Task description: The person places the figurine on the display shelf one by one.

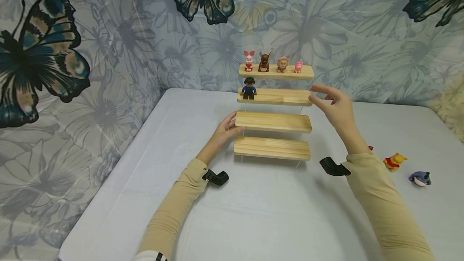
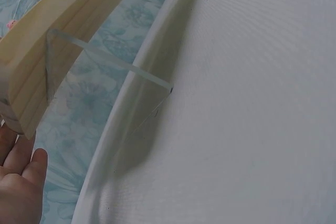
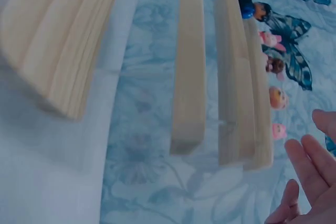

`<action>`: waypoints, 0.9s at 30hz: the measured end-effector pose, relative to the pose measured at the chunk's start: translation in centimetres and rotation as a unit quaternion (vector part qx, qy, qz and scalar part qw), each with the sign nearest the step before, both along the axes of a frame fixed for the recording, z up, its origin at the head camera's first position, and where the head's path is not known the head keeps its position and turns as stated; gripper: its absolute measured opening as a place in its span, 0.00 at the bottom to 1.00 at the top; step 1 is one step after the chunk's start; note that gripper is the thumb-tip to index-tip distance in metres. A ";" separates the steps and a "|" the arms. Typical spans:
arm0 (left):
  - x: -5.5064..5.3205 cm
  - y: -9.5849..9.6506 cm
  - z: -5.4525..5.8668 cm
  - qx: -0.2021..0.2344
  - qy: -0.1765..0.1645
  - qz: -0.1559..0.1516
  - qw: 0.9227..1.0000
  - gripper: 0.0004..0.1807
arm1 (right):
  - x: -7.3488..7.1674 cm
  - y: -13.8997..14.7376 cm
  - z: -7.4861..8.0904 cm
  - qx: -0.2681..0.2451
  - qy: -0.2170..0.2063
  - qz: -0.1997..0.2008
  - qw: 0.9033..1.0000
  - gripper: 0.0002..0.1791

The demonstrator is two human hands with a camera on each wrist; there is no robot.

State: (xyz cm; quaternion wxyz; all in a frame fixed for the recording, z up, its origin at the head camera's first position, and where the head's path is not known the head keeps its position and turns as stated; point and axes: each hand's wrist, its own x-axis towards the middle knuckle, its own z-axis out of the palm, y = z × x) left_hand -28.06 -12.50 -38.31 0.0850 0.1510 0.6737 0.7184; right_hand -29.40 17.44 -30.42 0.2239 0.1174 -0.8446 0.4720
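Note:
A four-tier wooden display rack stands on the table; my left hand (image 1: 225, 129) is at the left end of its third shelf (image 1: 273, 122), fingers touching the edge. In the left wrist view, the fingers (image 2: 18, 156) lie just under that board's end. My right hand (image 1: 337, 106) hovers by the right end of the second shelf (image 1: 279, 96), thumb and fingers apart, nothing between them. On that shelf's left part stands a toy figure (image 1: 249, 88) in blue and black. The top shelf (image 1: 308, 71) bears a pink rabbit-eared figure (image 1: 248, 61), a brown one (image 1: 264, 62), a tan one (image 1: 282, 64) and a small pink pig (image 1: 298, 67).
To the right on the white table (image 1: 275, 212) lie a yellow bear figure (image 1: 394, 162) in red and a blue-grey donkey figure (image 1: 420, 178). A small red thing (image 1: 370, 148) shows partly behind my right wrist. Butterfly-patterned cloth (image 1: 127, 51) hangs behind the table.

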 end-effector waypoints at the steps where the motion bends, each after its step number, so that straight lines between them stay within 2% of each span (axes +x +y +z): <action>1: 0.0 0.0 0.0 0.000 0.000 -0.001 1.000 0.35 | 0.2 0.4 0.0 0.005 -0.001 -0.003 1.000 0.19; 6: -0.1 0.2 0.2 0.003 0.004 -0.005 1.000 0.35 | 1.3 2.4 -0.2 0.006 -0.011 -0.029 1.000 0.19; 10: -0.3 0.1 -0.2 0.011 0.003 -0.005 1.000 0.35 | 1.6 4.0 -1.0 -0.022 -0.041 -0.042 0.998 0.20; 15: -1.1 -0.2 -1.8 0.021 -0.004 -0.005 1.000 0.35 | 2.2 5.4 -1.7 -0.016 -0.070 -0.052 0.996 0.21; 17: -1.4 -0.2 -2.4 0.026 -0.003 -0.003 1.000 0.35 | 2.8 5.9 -1.7 0.005 -0.083 -0.055 0.995 0.22; 19: -1.5 -0.2 -2.7 0.028 0.002 -0.001 1.000 0.35 | 3.1 6.6 -2.0 0.005 -0.094 -0.059 0.994 0.21; 23: -1.7 -0.1 -2.8 0.029 0.012 0.005 0.999 0.36 | 3.8 7.8 -2.7 -0.014 -0.131 -0.079 0.988 0.22; 25: -1.7 -0.1 -2.7 0.030 0.006 0.007 1.000 0.36 | 4.0 8.6 -3.2 -0.021 -0.151 -0.087 0.984 0.24; 27: -1.6 -0.2 -2.5 0.029 -0.001 0.005 1.000 0.35 | 3.5 9.9 -4.5 -0.033 -0.163 -0.093 0.982 0.23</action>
